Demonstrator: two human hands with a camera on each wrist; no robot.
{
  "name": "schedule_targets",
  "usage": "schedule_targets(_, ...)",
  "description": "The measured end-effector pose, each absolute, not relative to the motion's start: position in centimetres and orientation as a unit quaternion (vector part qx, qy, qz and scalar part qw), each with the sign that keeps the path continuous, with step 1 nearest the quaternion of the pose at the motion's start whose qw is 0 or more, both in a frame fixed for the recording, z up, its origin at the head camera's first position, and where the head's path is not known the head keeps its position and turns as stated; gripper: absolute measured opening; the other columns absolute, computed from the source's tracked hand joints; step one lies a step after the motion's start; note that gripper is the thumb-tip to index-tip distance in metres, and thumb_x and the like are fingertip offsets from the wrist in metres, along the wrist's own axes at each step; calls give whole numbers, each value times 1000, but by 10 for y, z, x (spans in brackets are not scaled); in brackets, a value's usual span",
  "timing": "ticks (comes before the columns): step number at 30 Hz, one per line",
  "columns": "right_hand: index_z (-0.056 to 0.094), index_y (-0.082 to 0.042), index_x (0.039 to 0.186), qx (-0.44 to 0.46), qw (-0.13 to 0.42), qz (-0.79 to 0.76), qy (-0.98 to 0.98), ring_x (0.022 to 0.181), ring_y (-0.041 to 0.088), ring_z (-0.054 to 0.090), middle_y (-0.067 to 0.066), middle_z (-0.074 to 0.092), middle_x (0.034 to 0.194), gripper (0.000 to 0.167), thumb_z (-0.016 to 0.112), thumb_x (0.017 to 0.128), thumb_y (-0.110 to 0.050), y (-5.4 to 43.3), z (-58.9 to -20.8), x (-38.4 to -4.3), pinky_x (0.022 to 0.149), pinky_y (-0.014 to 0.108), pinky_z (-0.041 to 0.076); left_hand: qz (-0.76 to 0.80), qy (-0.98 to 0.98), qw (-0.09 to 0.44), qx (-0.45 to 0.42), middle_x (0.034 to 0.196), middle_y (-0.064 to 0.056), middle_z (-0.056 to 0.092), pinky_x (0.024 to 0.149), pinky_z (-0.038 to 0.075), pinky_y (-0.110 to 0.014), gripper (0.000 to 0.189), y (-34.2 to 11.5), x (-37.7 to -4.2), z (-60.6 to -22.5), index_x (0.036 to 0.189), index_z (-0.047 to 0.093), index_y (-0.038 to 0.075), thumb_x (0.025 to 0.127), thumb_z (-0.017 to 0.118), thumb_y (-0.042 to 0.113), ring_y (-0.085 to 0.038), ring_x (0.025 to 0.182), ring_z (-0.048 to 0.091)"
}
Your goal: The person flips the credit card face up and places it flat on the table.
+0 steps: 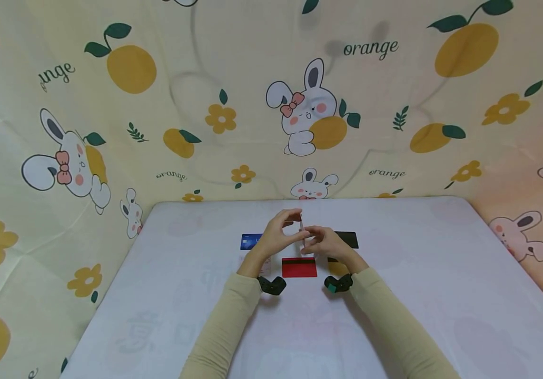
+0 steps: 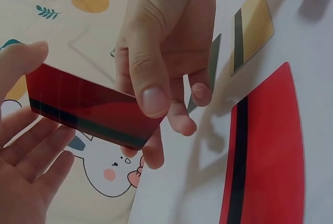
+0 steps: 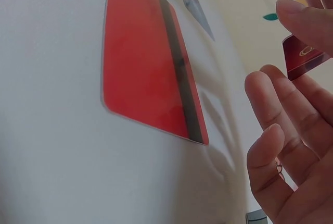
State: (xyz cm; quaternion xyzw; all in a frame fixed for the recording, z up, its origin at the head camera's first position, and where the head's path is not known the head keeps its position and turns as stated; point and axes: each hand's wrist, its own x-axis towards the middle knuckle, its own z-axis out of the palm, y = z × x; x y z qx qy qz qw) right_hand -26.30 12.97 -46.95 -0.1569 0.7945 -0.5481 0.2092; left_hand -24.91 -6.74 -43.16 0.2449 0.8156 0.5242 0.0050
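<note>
Above the middle of the table both hands hold a dark red card (image 2: 88, 107) with a black stripe. It is seen nearly edge-on in the head view. My left hand (image 1: 275, 238) pinches one end, its thumb and fingers at opposite edges. At the other end my right hand (image 1: 326, 244) grips the card, the thumb lying on its striped face in the left wrist view. Only a corner of this card shows in the right wrist view. Below the hands a bright red card (image 1: 299, 268) with a black stripe lies on the table.
On the white table (image 1: 157, 316) a blue card (image 1: 250, 241) lies left of the hands, above a pale card (image 1: 265, 269) partly hidden by the left wrist. A black card (image 1: 348, 239) and a gold card (image 1: 337, 268) lie at right. A patterned cloth (image 1: 252, 105) hangs behind.
</note>
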Motion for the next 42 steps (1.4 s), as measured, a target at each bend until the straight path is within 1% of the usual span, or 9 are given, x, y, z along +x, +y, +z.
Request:
schedule_targets(6,45,1,139,-160,208,-547,795,90,12,70,28,64,121,59,69,86,-11,132,-468,-263,78,28,55,533,811,11,241,131,-13,56,110,42,-40,58,-69,-248,-430,137,48,8,86,72,19,-27,125,54)
schedule_targets(11,46,0,138,-164,202,-546,797,89,12,69,28,63,122,56,68,87,-8,134,-468,-264,85,28,55,536,807,18,247,133,-19,54,112,40,-42,58,-71,-245,-425,138,46,4,87,71,16,-31,129,52)
schedule_targets(13,47,-1,137,-164,199,-548,796,89,12,69,27,64,122,55,69,86,-7,135,-468,-264,87,29,55,535,808,23,246,135,-19,53,113,39,-42,59,-72,-245,-426,139,45,4,87,71,16,-31,131,51)
schedule_targets(15,48,-2,136,-163,197,-550,795,90,11,69,27,65,120,55,70,85,-7,135,-468,-265,87,29,55,532,811,26,242,137,-17,53,113,39,-42,59,-73,-245,-426,140,45,6,88,70,18,-30,131,50)
schedule_targets(18,50,-2,134,-161,195,-554,794,91,11,69,27,66,118,55,72,84,-7,135,-468,-265,83,26,55,529,813,17,241,136,-13,54,112,41,-41,58,-74,-249,-432,138,48,9,87,72,21,-27,130,52)
schedule_targets(21,50,-2,134,-159,194,-553,795,89,9,69,27,66,118,56,72,83,-7,136,-469,-266,79,24,54,528,815,11,240,136,-14,55,111,42,-39,58,-75,-249,-433,137,49,9,86,73,21,-25,128,54)
schedule_targets(32,50,-2,135,-140,186,-541,808,86,10,67,23,65,118,57,73,84,-10,139,-468,-266,74,29,50,526,820,23,224,137,-12,55,111,41,-41,57,-82,-248,-434,138,49,11,87,71,22,-26,127,54)
schedule_targets(38,50,-3,135,-138,189,-535,812,87,12,66,24,64,120,57,72,84,-9,140,-467,-265,75,30,51,519,826,17,221,134,-9,57,110,43,-39,59,-84,-249,-436,138,49,10,86,72,22,-24,125,55)
schedule_targets(42,50,-4,136,-130,189,-525,820,88,12,66,24,63,123,57,72,83,-9,142,-467,-266,76,29,51,515,828,10,223,132,-11,58,109,44,-38,59,-85,-250,-438,138,49,8,85,73,20,-25,123,57)
